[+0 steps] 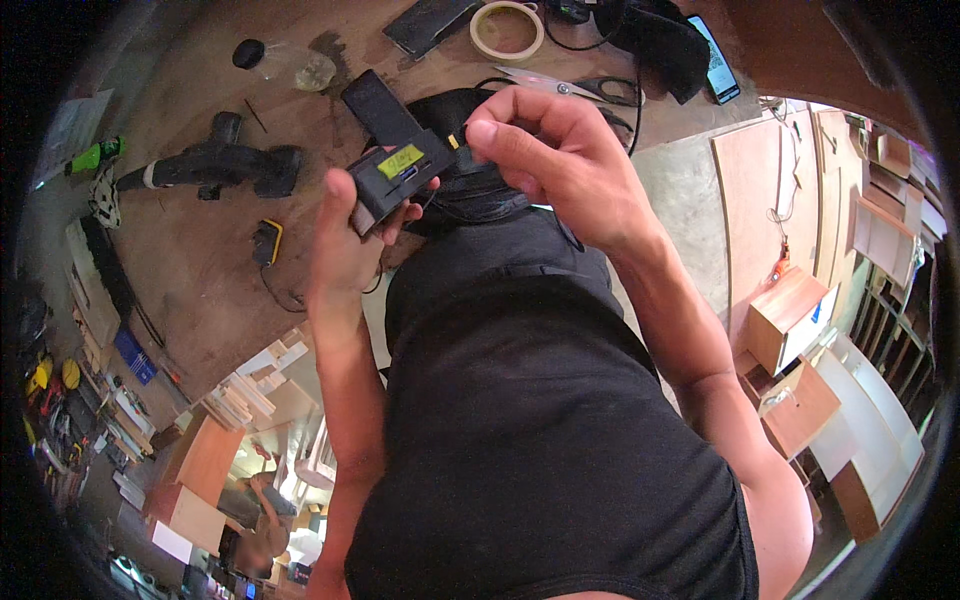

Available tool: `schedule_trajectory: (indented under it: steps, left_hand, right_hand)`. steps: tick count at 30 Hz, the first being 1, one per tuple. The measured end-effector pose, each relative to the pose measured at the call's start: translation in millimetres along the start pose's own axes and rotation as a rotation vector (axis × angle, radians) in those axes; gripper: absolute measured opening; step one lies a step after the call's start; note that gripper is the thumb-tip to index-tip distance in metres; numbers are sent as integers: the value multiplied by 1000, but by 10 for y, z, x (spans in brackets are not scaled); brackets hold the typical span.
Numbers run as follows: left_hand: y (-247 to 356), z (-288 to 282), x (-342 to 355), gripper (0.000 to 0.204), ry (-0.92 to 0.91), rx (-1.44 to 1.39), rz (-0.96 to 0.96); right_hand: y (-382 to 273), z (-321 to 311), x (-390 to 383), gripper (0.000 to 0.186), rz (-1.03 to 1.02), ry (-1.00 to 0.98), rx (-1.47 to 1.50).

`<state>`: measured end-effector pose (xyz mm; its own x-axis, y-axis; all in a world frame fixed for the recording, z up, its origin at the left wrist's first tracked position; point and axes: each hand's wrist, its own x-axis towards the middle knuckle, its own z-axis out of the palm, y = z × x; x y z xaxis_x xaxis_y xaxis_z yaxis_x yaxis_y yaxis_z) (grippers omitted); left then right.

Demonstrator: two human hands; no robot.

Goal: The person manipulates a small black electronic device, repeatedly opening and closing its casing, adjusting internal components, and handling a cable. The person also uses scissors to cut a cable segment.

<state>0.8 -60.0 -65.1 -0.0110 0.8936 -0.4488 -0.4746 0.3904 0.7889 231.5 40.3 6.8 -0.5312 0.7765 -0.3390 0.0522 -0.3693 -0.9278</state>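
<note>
My left hand (355, 225) is wrapped round a small black box-shaped device (375, 190) with a yellow label, a small port and a dark flap standing out at its far side. Close by on the right, my right hand (555, 150) is closed in a pinch. A tiny piece with a yellow end (453, 142) shows at its fingertips, beside the device; its kind is too small to tell, and whether it touches the device I cannot tell. Black fabric gear with thin cables (480, 195) lies behind and below my hands.
On the brown table lie a roll of tape (507, 32), scissors (565, 88), a phone (714, 62), a clear bottle (290, 66), a dark power tool (225, 165) and a yellow-black object (267, 243). Wooden boxes (790, 310) stand to the right. Another person (262, 530) is at lower left.
</note>
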Motion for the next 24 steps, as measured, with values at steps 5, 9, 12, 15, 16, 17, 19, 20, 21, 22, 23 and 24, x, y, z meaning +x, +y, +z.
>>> schedule_trajectory:
  steps: [5, 9, 12, 15, 16, 17, 19, 20, 21, 22, 23, 24]
  left_hand:
    - [93, -103, 20, 131, -181, 104, 33]
    - [167, 58, 19, 141, -132, 153, 85]
    - [224, 79, -19, 140, -145, 167, 97]
    - [224, 134, -22, 137, -164, 140, 144]
    - [213, 142, -12, 137, -166, 162, 162]
    - [202, 144, -2, 137, -167, 184, 180]
    - [173, 126, 27, 139, -169, 213, 213]
    - [166, 122, 34, 139, -170, 227, 229]
    - [175, 129, 33, 140, -167, 245, 229]
    - [190, 133, 39, 140, -165, 266, 229]
    - [198, 135, 44, 141, -163, 286, 229]
    - [197, 138, 46, 142, -149, 274, 215]
  right_hand:
    - [-6, 23, 3, 21, 57, -60, 159]
    - [67, 2, 3, 20, 55, -70, 263]
    - [140, -148, 5, 18, 55, -115, 247]
    - [86, -185, -45, 25, 58, -80, 198]
    - [90, -209, -58, 24, 45, -97, 168]
    - [97, -238, -68, 24, 31, -115, 138]
    - [120, -263, -70, 23, 19, -131, 123]
    - [152, -269, -70, 22, 20, -130, 139]
    - [174, -272, -74, 22, 21, -129, 155]
    - [186, -267, -77, 22, 9, -125, 192]
    - [196, -257, -80, 22, -3, -120, 229]
    - [204, -252, -82, 22, -15, -116, 266]
